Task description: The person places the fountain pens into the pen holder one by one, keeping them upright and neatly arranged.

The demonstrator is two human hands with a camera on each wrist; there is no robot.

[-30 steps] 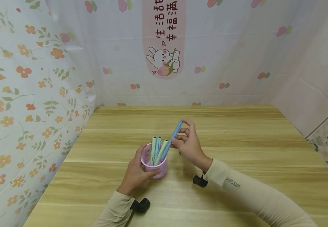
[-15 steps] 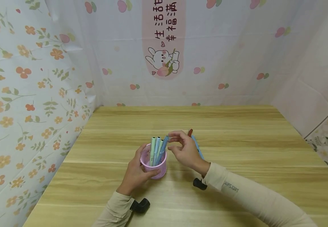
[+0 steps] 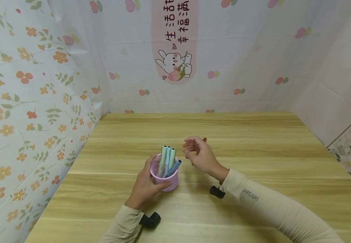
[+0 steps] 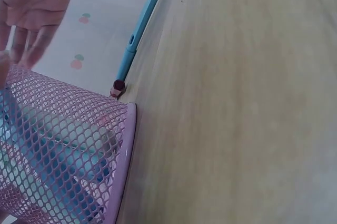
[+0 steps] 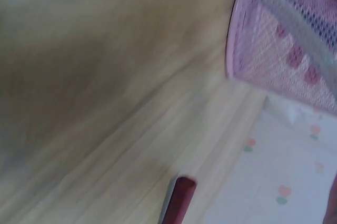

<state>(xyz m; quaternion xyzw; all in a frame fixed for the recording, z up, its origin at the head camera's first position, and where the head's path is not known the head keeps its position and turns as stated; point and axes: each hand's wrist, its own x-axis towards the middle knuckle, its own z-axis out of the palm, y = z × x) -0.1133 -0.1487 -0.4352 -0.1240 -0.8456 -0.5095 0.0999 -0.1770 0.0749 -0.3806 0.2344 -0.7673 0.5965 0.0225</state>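
Observation:
My left hand (image 3: 143,187) grips a pink mesh pen cup (image 3: 171,185) standing upright on the table, thumb along its near side. In it lean two light green pens (image 3: 161,161), a light blue pen (image 3: 167,158) and a darker blue pen (image 3: 174,167) tilted low to the right. My right hand (image 3: 205,158) hovers right of the cup with loosely bent fingers, holding nothing. Behind that hand lies a dark red pen (image 3: 204,139), mostly hidden in the head view. The left wrist view shows its end beside a blue pen (image 4: 138,34) on the table.
A wood-grain table (image 3: 254,145) carries everything. A patterned cloth (image 3: 127,60) hangs behind it and another floral cloth (image 3: 26,118) along the left. Black wrist devices (image 3: 150,220) sit under both sleeves.
The right hand has let go of the blue pen, which dropped into the cup and now leans lower to the right. That hand has drawn away slightly; the left hand stays put.

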